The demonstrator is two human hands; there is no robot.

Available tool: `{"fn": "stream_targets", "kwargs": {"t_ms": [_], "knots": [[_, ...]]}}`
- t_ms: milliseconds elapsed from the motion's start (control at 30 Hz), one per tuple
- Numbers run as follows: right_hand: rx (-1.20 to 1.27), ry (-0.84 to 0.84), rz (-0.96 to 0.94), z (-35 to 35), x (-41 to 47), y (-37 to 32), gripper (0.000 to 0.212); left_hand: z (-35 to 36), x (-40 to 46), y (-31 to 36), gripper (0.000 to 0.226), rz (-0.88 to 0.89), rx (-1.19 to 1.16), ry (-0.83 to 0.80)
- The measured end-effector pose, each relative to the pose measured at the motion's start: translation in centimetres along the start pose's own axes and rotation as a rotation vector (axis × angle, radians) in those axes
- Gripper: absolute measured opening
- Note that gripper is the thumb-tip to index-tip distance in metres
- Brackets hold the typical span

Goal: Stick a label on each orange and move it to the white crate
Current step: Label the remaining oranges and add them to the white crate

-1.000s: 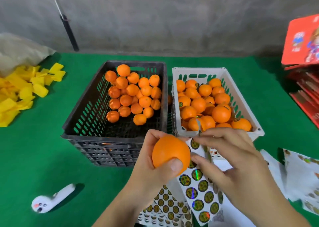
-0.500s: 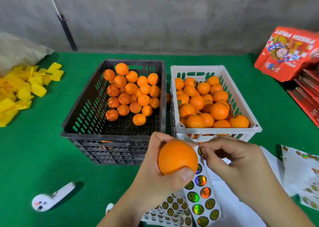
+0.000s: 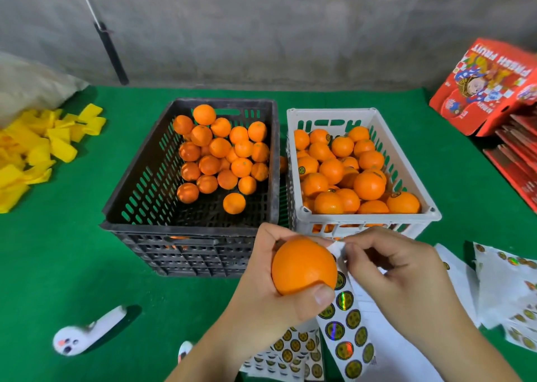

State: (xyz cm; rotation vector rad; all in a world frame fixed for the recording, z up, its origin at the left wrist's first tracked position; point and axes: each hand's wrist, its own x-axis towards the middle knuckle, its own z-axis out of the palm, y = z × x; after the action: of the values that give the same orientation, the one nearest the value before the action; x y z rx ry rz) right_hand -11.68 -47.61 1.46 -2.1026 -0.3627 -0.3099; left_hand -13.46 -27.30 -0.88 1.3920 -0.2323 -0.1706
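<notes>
My left hand [image 3: 261,303] grips an orange [image 3: 303,265] in front of the crates, thumb below and fingers behind it. A strip of round label stickers [image 3: 345,326] hangs down behind the orange, caught between it and my left fingers. My right hand [image 3: 392,271] pinches the top end of that strip just right of the orange. The black crate [image 3: 139,184] holds several unlabelled oranges [image 3: 220,155]. To its right, the white crate [image 3: 406,160] holds several oranges [image 3: 345,175], some showing labels.
More sticker sheets [image 3: 511,288] lie on the green cloth at lower right and under my wrists. A white controller [image 3: 87,332] lies at lower left. Yellow wrappers [image 3: 35,149] pile up at the left; red fruit boxes [image 3: 488,88] stand at the right.
My right hand's fingers moved from lying over the strip to pinching its top end beside the orange. The left hand keeps holding the orange in about the same place.
</notes>
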Motion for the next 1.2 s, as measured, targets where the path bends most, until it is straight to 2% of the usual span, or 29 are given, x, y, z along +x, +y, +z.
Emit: {"fn": "stream_targets", "kwargs": {"t_ms": [67, 133, 167, 200, 267, 333, 400, 467, 533, 567, 600, 633, 700, 733, 800, 867, 967, 1033, 1133, 1167, 1200], "knots": [[0.038, 0.149, 0.068, -0.2, 0.2, 0.0, 0.026, -0.2, 0.1, -0.3, 0.067, 0.003, -0.002, 0.009], [-0.023, 0.292, -0.028, -0.5, 0.5, -0.5, 0.029, -0.3, 0.1, -0.5, 0.069, -0.004, 0.01, 0.023], [-0.077, 0.321, -0.124, -0.5, 0.5, -1.0, 0.023, -0.3, 0.1, -0.6, 0.072, -0.013, 0.01, 0.028], [-0.137, 0.305, -0.229, -0.3, 0.4, -1.5, 0.016, -0.3, 0.1, -0.8, 0.075, -0.026, 0.006, 0.029], [-0.206, 0.151, -0.388, 0.4, 0.0, -1.7, 0.018, -0.1, 0.0, -1.0, 0.076, -0.05, -0.071, 0.034], [-0.186, 0.006, -0.401, 1.0, -0.3, -1.6, 0.027, 0.1, 0.3, -1.6, 0.066, -0.048, -0.196, 0.017], [-0.177, -0.073, -0.367, 1.0, -0.3, -1.4, 0.034, -0.1, 0.4, -2.2, 0.062, -0.052, -0.243, 0.037], [-0.237, -0.187, -0.327, 1.0, -0.2, -1.2, 0.051, -0.6, 0.2, -2.9, 0.062, -0.083, -0.252, 0.046], [-0.277, -0.275, -0.255, 1.5, -0.4, -0.8, 0.07, -0.8, 0.2, -3.1, 0.068, -0.111, -0.249, 0.029], [-0.248, -0.275, -0.201, 1.9, -0.6, -0.7, 0.073, -0.5, 0.7, -2.6, 0.075, -0.109, -0.258, 0.032], [-0.177, -0.243, -0.138, 2.2, -0.6, -0.7, 0.072, -0.5, 1.7, -1.9, 0.084, -0.106, -0.269, 0.065], [-0.084, -0.188, -0.077, 2.3, -0.6, -0.8, 0.072, -1.1, 2.0, -1.2, 0.093, -0.026, -0.27, 0.075], [0.142, -0.098, 0.025, 2.4, -0.2, -1.1, 0.072, -2.4, 1.8, -1.3, 0.081, 0.117, -0.398, 0.062], [0.278, -0.08, 0.063, 2.4, 0.1, -1.3, 0.07, -2.3, 2.1, -1.7, 0.078, 0.115, -0.496, 0.009], [0.515, -0.038, 0.142, 2.2, 0.7, -1.5, 0.072, -0.5, 3.0, -2.1, 0.08, -0.095, -0.63, -0.064], [0.588, 0.039, 0.193, 2.1, 1.6, -1.8, 0.075, 0.1, 2.2, -3.4, 0.073, -0.18, -0.791, -0.127], [0.443, 0.158, 0.167, 0.9, 4.0, -0.7, 0.068, 0.3, 2.6, -3.7, 0.063, -0.23, -0.761, -0.059], [0.243, 0.216, 0.19, -0.3, 6.7, 1.1, 0.07, 0.4, 3.0, -3.5, 0.053, -0.248, -0.756, 0.022], [-0.089, 0.137, 0.282, -1.5, 9.4, 4.2, 0.098, -0.1, 3.5, -2.9, 0.024, -0.233, -0.724, 0.058], [-0.095, 0.103, 0.301, -1.5, 9.6, 5.0, 0.093, -0.5, 3.9, -2.6, 0.021, -0.213, -0.721, 0.053], [-0.039, 0.053, 0.336, -1.2, 9.3, 5.5, 0.08, -1.0, 4.3, -2.2, 0.022, -0.186, -0.721, 0.047]]}}
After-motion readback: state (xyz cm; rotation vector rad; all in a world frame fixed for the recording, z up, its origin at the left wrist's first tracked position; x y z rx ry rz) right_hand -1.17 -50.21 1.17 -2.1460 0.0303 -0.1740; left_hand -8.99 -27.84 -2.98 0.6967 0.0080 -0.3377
